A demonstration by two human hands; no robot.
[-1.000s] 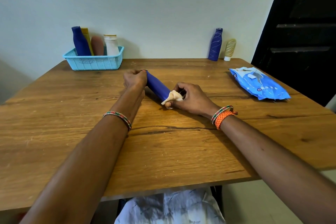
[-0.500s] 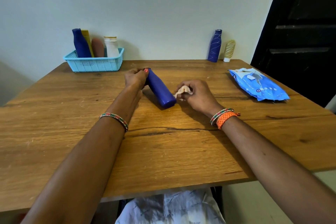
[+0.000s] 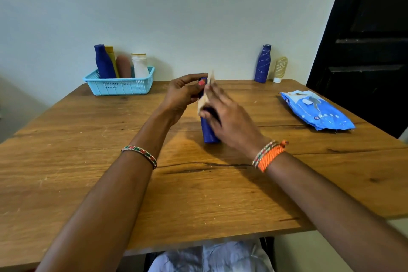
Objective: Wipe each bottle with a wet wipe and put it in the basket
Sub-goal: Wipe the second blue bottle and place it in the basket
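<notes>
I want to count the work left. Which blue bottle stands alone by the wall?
The patterned blue bottle at the far right, beside the cream tube. Another blue one sits in the basket; the third is in the hands.

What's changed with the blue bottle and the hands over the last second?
The blue bottle was tipped up from lying slanted to standing on the table. The left hand kept hold of its top; the right hand moved the wipe from the base up the side. The basket, back bottles and wipes pack stayed put.
</notes>
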